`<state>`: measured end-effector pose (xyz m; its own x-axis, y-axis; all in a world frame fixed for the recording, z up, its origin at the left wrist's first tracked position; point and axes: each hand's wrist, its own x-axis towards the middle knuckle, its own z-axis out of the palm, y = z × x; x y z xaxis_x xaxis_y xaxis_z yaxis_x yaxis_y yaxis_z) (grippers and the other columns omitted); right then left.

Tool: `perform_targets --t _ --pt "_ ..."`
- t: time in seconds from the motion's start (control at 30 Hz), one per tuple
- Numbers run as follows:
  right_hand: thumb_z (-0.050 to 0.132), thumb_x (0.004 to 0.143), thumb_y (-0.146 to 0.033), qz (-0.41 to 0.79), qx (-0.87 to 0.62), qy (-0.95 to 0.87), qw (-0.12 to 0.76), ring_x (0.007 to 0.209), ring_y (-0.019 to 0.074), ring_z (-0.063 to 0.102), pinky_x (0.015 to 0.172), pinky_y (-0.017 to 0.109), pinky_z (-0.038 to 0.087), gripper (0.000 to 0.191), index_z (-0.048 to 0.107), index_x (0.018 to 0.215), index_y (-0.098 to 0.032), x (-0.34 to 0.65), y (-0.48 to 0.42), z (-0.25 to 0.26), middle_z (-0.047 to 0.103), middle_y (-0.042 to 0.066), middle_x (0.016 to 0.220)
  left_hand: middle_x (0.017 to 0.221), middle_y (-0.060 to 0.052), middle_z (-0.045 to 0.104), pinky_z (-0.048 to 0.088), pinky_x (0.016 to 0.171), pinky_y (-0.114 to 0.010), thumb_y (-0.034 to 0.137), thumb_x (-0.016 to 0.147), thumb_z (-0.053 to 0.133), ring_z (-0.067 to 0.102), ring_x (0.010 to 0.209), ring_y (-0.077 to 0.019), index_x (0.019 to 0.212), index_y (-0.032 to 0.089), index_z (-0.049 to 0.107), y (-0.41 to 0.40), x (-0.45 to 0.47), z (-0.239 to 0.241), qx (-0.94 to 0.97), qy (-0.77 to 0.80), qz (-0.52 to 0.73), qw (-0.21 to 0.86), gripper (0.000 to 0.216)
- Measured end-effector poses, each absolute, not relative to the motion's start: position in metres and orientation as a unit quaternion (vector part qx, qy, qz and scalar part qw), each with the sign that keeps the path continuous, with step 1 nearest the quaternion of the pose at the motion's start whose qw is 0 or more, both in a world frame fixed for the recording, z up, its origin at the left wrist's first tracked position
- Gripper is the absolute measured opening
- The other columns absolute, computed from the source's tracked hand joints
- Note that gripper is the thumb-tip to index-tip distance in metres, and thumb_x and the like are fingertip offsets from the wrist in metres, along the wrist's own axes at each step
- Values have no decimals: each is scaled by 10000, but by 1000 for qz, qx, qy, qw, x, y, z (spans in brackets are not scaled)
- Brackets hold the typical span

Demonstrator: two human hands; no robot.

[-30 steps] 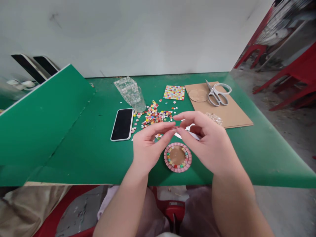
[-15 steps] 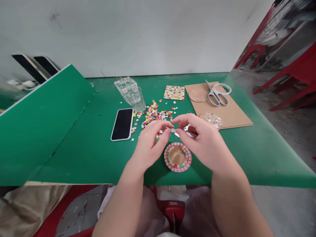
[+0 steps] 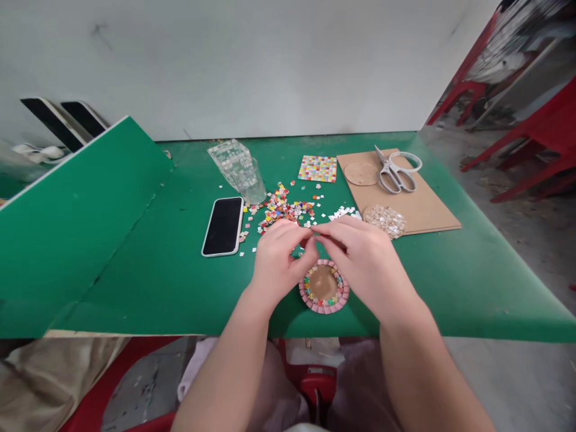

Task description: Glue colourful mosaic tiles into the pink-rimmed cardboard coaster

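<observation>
My left hand (image 3: 284,252) and my right hand (image 3: 360,255) meet fingertip to fingertip over the table, both closed in a pinch. Whatever lies between the fingertips is too small and covered to name. Just below them on the table sits a round cardboard disc (image 3: 323,283) with a ring of pink tiles around its rim and small coloured beads inside that ring. Beyond my fingers lies a pile of small coloured mosaic tiles (image 3: 283,207). White and silvery tiles (image 3: 344,212) are scattered behind my right hand.
A phone (image 3: 222,227) lies left of the tiles, near a clear plastic cup (image 3: 253,186) with a plastic sheet. Behind is a multicoloured tile sheet (image 3: 317,169). At right, cardboard (image 3: 427,207) bears scissors (image 3: 396,174), a tape roll and a tile-covered disc (image 3: 386,221).
My fingertips have drawn together. My right hand has tilted inward, and the pale piece that showed between the fingers is now covered. The disc has stayed put.
</observation>
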<state>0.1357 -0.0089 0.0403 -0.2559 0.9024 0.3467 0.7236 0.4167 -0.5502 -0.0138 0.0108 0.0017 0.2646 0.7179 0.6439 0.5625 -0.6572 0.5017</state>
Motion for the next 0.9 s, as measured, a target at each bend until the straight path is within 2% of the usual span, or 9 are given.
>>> perform_targets --t 0.1,0.33,0.57,0.73,0.9 --pt "493 861 -142 127 -534 -775 312 775 157 598 677 263 429 187 672 902 -178 134 -9 39 654 50 853 684 -29 633 420 667 -294 176 795 533 537 687 -157 744 175 609 12 -12 0 784 412 456 89 92" --pt "461 851 -98 98 -549 -784 272 802 181 598 663 271 400 212 662 843 -165 133 -6 33 641 79 846 743 -25 652 429 666 -282 217 835 487 565 699 -148 816 181 645 14 -14 -3 787 449 390 167 163" --pt "462 864 -134 85 -550 -780 288 770 164 602 631 258 396 201 659 871 -172 126 -5 28 643 69 845 633 -3 632 425 616 -256 177 765 542 552 615 -128 700 175 653 15 -12 -5 732 476 451 187 128" --pt "450 880 -170 59 -554 -761 333 753 149 609 620 250 403 203 650 841 -166 116 -4 20 651 59 848 611 17 646 416 540 -222 218 730 595 546 551 -106 680 170 680 14 -9 -6 605 528 504 316 110" --pt "440 885 -168 43 -533 -759 371 738 128 604 633 242 419 210 644 837 -177 112 -7 19 659 52 871 565 39 637 419 542 -204 196 682 633 547 547 -86 612 178 680 14 -2 -7 474 486 581 448 86"
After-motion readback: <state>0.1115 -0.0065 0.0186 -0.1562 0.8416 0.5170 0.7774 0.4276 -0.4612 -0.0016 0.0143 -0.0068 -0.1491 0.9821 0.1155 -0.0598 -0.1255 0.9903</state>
